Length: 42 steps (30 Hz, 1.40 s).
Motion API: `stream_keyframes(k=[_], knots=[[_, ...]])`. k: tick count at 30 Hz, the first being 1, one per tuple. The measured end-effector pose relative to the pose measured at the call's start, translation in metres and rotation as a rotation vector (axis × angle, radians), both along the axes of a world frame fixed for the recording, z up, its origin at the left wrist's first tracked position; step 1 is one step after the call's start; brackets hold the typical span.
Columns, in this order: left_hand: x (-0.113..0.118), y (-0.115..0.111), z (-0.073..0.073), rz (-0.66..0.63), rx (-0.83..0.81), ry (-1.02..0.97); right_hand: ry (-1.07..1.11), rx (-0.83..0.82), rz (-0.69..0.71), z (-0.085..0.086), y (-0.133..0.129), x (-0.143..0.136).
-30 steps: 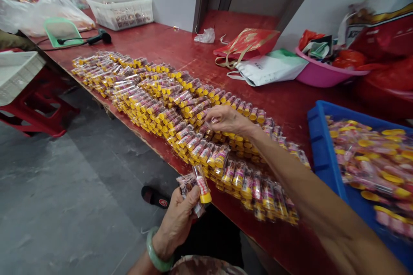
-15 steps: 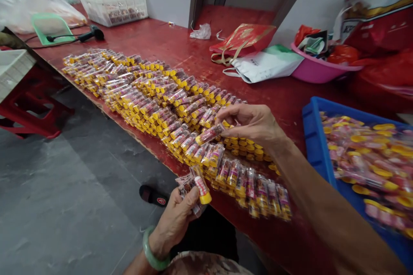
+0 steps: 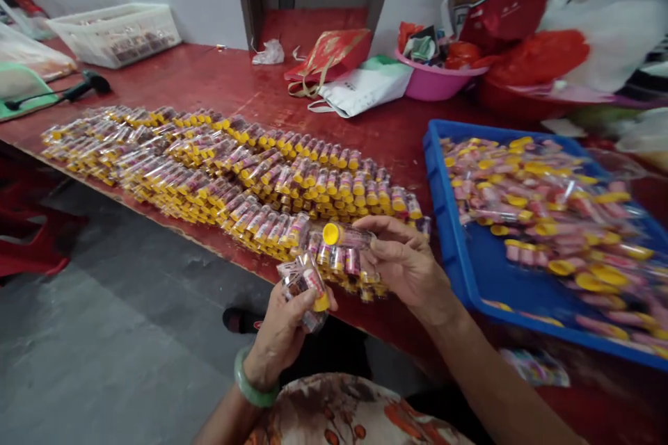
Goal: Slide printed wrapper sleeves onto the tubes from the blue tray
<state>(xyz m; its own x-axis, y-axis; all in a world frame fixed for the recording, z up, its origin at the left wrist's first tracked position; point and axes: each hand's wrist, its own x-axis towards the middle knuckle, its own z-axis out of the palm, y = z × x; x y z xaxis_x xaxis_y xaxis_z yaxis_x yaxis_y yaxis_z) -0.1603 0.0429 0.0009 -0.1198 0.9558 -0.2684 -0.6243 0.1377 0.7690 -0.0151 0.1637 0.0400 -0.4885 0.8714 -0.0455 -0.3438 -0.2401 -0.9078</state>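
Note:
My right hand [image 3: 412, 268] is closed on a clear plastic tube [image 3: 348, 236] with a round yellow cap, its capped end facing left above the front rows. Lower and to the left, my left hand [image 3: 282, 327] grips a yellow-capped tube [image 3: 316, 286] with pink-and-white contents, together with a bunch of clear printed plastic pieces [image 3: 293, 278]. I cannot make out exactly what those pieces are. Stacked rows of similar capped tubes [image 3: 182, 177] lie along the table's front edge, just beyond both hands.
A blue tray [image 3: 446, 229] of loose yellow-capped pink tubes stands to the right on the red table [image 3: 209, 90]. Behind are shopping bags [image 3: 360, 87], a pink basin [image 3: 435, 80] and a white basket [image 3: 117, 35]. A black-handled tool [image 3: 88, 85] lies at left.
The view has swung right, showing more of the blue tray. My right hand has turned its tube so the yellow cap faces me, and it is closer to my left hand.

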Motion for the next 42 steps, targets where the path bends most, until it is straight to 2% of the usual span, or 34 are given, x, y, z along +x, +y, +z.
stream_keyframes(k=[4,9,13,18,22,29,34,37,42], knots=[[0.023,0.008,0.004,-0.061,0.006,-0.004,0.124,-0.194,-0.073,-0.009,-0.026,0.027],[0.053,0.017,0.012,-0.156,0.034,-0.058,0.203,-0.328,-0.174,-0.019,-0.052,0.058],[0.074,0.023,0.016,-0.232,0.012,0.024,0.248,-0.442,-0.25,-0.02,-0.067,0.078],[0.091,0.03,0.017,-0.243,0.053,0.131,0.247,-0.466,-0.299,-0.018,-0.075,0.102],[0.097,0.035,0.018,-0.263,0.006,0.156,0.154,-0.455,-0.381,-0.017,-0.074,0.123],[0.106,0.043,0.019,-0.512,-0.087,0.251,-0.074,-0.367,-0.285,-0.006,-0.065,0.153],[0.118,0.04,0.019,-0.53,-0.154,0.244,-0.024,-0.267,-0.26,-0.007,-0.071,0.169],[0.124,0.036,0.019,-0.523,-0.155,0.188,-0.015,-0.103,-0.312,-0.013,-0.079,0.174],[0.131,0.035,0.022,-0.563,-0.152,0.171,-0.112,0.156,-0.51,-0.023,-0.09,0.174]])
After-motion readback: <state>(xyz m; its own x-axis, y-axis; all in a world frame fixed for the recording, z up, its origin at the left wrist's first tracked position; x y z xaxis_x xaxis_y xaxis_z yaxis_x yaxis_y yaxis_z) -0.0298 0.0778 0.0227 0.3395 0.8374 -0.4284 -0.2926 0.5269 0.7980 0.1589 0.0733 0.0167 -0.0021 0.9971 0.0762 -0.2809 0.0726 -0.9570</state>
